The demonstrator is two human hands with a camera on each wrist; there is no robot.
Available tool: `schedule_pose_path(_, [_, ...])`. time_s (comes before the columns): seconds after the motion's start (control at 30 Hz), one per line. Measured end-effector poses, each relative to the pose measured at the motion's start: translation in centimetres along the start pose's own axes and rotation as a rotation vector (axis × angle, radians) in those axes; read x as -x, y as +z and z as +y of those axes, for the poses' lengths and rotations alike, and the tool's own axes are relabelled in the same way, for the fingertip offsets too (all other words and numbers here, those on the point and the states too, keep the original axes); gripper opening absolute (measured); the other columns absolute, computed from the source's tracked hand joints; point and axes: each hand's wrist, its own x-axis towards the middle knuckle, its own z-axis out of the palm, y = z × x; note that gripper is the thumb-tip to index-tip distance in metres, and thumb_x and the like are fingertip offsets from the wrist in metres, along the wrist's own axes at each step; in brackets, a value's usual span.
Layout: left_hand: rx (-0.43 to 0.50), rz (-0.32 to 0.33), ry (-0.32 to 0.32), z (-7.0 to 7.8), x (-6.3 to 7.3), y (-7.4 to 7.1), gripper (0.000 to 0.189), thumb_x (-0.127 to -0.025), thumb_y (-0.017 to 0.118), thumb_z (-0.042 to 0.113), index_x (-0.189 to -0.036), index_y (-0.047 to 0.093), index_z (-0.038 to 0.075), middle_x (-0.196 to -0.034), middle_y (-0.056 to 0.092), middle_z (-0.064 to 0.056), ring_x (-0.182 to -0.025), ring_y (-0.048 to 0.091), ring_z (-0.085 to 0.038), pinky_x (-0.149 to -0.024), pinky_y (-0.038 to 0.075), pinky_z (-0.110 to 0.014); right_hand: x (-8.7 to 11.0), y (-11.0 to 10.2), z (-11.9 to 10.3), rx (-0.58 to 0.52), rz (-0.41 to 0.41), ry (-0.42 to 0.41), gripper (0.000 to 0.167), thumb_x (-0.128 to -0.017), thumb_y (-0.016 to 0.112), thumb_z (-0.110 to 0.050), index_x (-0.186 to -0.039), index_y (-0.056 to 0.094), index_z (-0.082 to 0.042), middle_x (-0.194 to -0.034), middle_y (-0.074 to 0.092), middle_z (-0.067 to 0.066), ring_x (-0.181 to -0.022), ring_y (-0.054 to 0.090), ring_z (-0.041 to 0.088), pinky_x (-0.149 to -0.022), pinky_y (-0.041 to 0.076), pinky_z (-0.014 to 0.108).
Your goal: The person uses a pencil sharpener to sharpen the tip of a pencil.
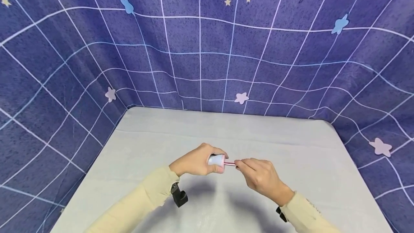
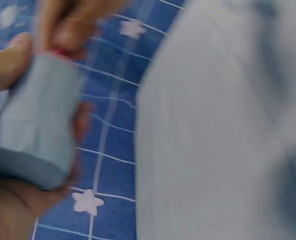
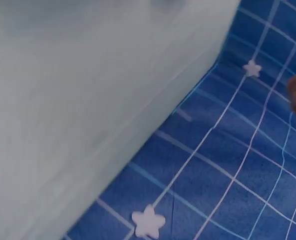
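Note:
My left hand (image 1: 196, 161) grips a pale blue, waisted pencil sharpener (image 1: 216, 160) with a pink rim, held on its side above the table. A thin red-and-white pencil (image 1: 230, 164) runs straight out of its pink end. The fingers and thumb of my right hand (image 1: 261, 176) pinch the pencil close to the sharpener. In the left wrist view the sharpener (image 2: 38, 112) looms large and blurred, the right fingers against its rim. The pencil's far part is hidden in the right hand. Only a blurred bit of a hand shows at the right wrist view's edge.
A white-covered table (image 1: 181, 128) lies beneath both hands, which cast shadows on it. Blue curtain (image 1: 213, 64) with a white grid and stars surrounds its back and sides. Black wrist cameras (image 1: 179, 195) are strapped at the cream sleeves (image 1: 145, 193).

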Motion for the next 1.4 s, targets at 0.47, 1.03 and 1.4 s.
schedule_pose_path(0.47, [-1.096,0.507,0.727,0.0,0.8,3.2,0.030,-0.090,0.062,0.025,-0.107,0.062,0.000,-0.097,0.065,-0.006,-0.083,0.060,-0.016,-0.076,0.050,-0.025,-0.5,-2.1,1.6,-1.504,-0.674,1.370,0.019,-0.089,0.058,-0.003,-0.082,0.074,-0.010,-0.059,0.061,-0.008,-0.038,0.033,-0.002,-0.037,0.019,0.016])
schedule_pose_path(1.03, [-0.343,0.286,0.053,1.7,0.7,0.9,0.053,-0.077,0.077,0.025,-0.120,0.062,-0.002,-0.110,0.068,-0.010,-0.096,0.064,-0.018,-0.085,0.051,-0.031,-0.7,-1.1,0.3,-0.254,-0.127,0.381,0.013,-0.089,0.066,-0.015,-0.094,0.073,-0.005,-0.083,0.072,0.003,-0.066,0.064,0.011,-0.058,0.052,0.023])
schedule_pose_path(1.4, [0.089,0.103,-0.050,0.6,-0.3,-1.1,0.036,-0.081,0.075,0.017,-0.115,0.067,0.006,-0.090,0.069,-0.001,-0.071,0.055,-0.004,-0.064,0.048,-0.019,-1.6,0.0,1.2,0.213,0.196,-0.112,0.020,-0.093,0.059,-0.011,-0.083,0.074,-0.002,-0.072,0.070,0.004,-0.055,0.060,0.016,-0.048,0.046,0.024])
